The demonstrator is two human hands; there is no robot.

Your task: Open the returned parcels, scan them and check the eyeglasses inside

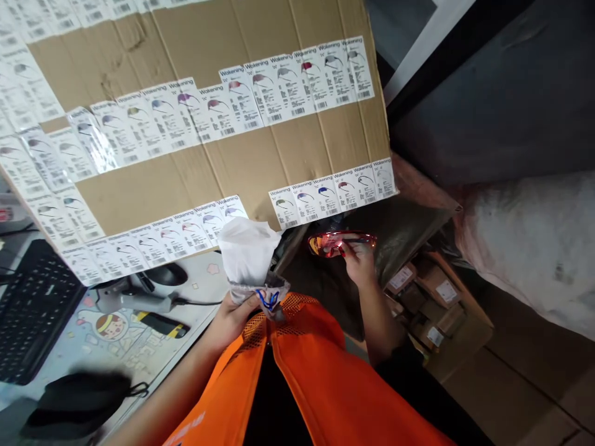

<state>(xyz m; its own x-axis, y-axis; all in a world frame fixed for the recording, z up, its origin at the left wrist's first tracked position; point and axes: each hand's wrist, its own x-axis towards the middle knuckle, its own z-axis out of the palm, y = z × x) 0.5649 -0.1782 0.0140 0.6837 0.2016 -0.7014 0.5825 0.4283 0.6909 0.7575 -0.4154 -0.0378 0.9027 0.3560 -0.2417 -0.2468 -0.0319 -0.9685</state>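
Note:
My left hand (232, 316) is closed around a grey cloth pouch (260, 291) with a white wrapper (246, 248) sticking out of its top, held close to my orange vest. My right hand (357, 260) pinches a pair of red-framed glasses with mirrored lenses (337, 243), held out flat over the gap beside the desk. Just above both hands leans a big cardboard sheet (242, 161) covered with rows of white barcode labels showing glasses (297, 87).
On the desk at left lie a black keyboard (32, 310), a handheld barcode scanner (134, 297) with its cable, a dark mouse (165, 274) and a black pouch (79, 399). Small labelled cartons (432, 297) sit low at right, beside a pale sack (530, 241).

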